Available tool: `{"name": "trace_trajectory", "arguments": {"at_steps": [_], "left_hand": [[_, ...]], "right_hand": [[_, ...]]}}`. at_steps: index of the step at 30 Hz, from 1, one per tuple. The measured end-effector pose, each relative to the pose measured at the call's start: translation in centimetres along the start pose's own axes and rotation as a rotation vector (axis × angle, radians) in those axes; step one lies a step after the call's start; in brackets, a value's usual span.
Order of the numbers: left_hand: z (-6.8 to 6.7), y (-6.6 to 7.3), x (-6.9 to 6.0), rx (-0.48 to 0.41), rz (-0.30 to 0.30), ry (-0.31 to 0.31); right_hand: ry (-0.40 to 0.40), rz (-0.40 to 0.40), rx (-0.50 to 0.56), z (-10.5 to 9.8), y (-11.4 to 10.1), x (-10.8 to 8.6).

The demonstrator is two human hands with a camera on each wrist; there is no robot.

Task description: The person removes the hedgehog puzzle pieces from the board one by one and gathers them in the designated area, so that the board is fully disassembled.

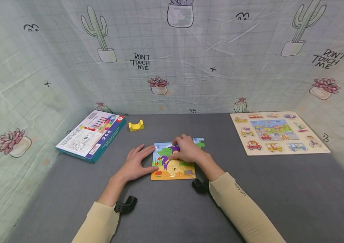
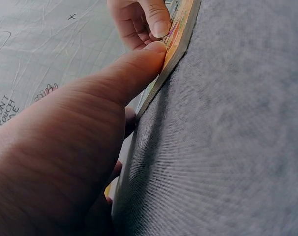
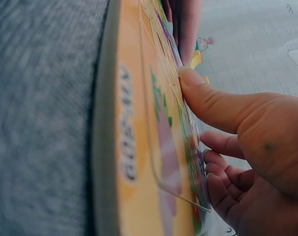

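Observation:
A jigsaw puzzle board (image 1: 156,176) with a purple and yellow cartoon picture lies flat in front of me. My left hand (image 1: 134,165) is spread at its left side, thumb resting on the lower left edge and fingers reaching to the upper left corner. Over the upper middle, my right hand (image 1: 189,149) bends its fingers down to the picture. In the right wrist view its thumb (image 3: 208,93) touches the picture surface; whether a piece is pinched under the fingers is hidden. A loose blue and green puzzle piece (image 1: 200,141) shows just beyond the right hand.
On the left lies a boxed game (image 1: 91,135), with a small yellow arch block (image 1: 136,126) beside it. A wooden vehicle puzzle board (image 1: 270,133) lies at the back right. Printed cloth (image 1: 184,101) walls in the grey table (image 1: 165,209) at the back and sides.

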State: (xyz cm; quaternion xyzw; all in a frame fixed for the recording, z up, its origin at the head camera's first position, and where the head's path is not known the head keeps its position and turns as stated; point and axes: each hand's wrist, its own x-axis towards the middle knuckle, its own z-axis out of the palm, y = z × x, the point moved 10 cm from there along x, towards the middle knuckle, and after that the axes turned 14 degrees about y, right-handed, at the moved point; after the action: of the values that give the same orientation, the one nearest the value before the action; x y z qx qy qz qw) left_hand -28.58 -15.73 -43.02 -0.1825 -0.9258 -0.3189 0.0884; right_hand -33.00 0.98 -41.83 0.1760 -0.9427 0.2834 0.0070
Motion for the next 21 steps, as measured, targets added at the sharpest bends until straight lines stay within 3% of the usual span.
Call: {"name": "trace_trajectory", "arguments": {"at_steps": [21], "left_hand": [[0.09,-0.21,0.04,0.007,-0.012,-0.006]], "right_hand": [[0.044,-0.061,0.060,-0.27,-0.60,-0.05]]}}
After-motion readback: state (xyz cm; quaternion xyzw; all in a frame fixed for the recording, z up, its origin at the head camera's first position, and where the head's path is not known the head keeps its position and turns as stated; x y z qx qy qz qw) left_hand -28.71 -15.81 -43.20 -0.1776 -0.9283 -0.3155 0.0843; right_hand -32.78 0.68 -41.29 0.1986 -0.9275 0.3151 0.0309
